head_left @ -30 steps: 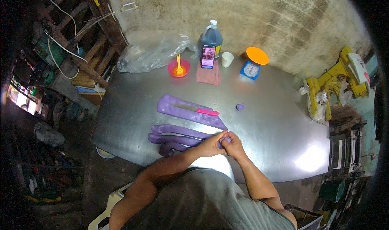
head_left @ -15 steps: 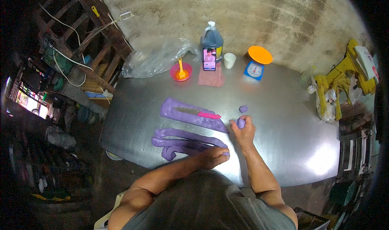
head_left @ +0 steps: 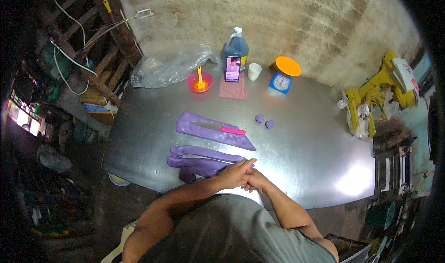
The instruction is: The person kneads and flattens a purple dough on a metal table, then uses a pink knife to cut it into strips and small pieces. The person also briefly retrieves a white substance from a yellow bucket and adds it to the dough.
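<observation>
Both hands meet at the near edge of the metal table [head_left: 301, 161]: the left hand [head_left: 235, 174] lies over the right hand [head_left: 256, 179], pressed together (whether they pinch dough is hidden). Just left of them lie three purple dough strips [head_left: 199, 161]. Beyond, one knife [head_left: 220, 127] rests on a fourth strip [head_left: 211, 132]; two small dough balls [head_left: 264, 121] sit apart.

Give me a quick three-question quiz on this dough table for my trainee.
1. True or false: the pink-handled knife lies on the upper purple dough strip.
2. How many small purple dough balls sit on the metal table?
3. Where are the left hand and right hand? A) lifting the blue scale B) together at the near table edge, by the lower dough strips C) on the pink bowl

Key: 1 true; 2 two; 3 B.
</observation>
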A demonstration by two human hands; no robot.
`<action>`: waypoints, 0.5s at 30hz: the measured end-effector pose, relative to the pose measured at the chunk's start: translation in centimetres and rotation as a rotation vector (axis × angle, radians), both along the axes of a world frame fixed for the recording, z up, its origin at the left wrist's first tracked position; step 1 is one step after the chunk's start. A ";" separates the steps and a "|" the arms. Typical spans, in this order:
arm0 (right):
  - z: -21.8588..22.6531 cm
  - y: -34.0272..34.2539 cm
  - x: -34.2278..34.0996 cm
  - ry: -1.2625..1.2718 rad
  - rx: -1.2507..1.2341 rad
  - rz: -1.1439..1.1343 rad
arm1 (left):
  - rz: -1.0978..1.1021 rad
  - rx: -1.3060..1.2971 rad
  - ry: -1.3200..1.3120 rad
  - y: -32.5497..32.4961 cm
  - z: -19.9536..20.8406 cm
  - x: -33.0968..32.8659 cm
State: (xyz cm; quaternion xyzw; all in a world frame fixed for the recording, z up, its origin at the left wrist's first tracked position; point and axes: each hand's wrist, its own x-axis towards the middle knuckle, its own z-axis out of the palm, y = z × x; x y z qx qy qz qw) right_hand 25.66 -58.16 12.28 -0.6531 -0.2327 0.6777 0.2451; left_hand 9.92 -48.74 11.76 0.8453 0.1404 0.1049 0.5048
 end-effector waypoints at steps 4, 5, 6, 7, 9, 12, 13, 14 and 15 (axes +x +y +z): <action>2.3 0.8 -0.4 -0.610 0.580 -0.213 | 0.143 -0.176 -0.161 1.0 -2.7 1.0; 3.8 0.9 -0.2 -0.701 0.612 -0.194 | 0.085 -0.298 -0.101 1.3 -2.3 1.4; 4.7 1.0 -0.2 -0.790 0.647 -0.172 | 0.031 -0.417 -0.041 1.8 -1.8 1.6; 5.3 1.3 -0.1 -0.877 0.684 -0.150 | -0.021 -0.536 0.019 2.2 -1.3 1.9; 4.8 1.6 1.6 -0.846 0.825 -0.176 | 0.027 -0.396 0.074 1.6 2.7 2.6; 2.3 3.9 4.5 -0.900 1.067 -0.264 | 0.075 -0.447 0.182 1.1 4.5 3.2; 2.5 4.1 5.6 -0.913 1.004 -0.320 | 0.003 -0.364 0.107 0.4 4.7 3.3; 4.1 4.5 5.9 -0.913 0.947 -0.377 | -0.061 -0.275 0.038 -0.4 5.5 2.9; 5.5 4.6 6.3 -0.916 0.880 -0.429 | -0.127 -0.196 -0.033 -1.1 5.7 2.7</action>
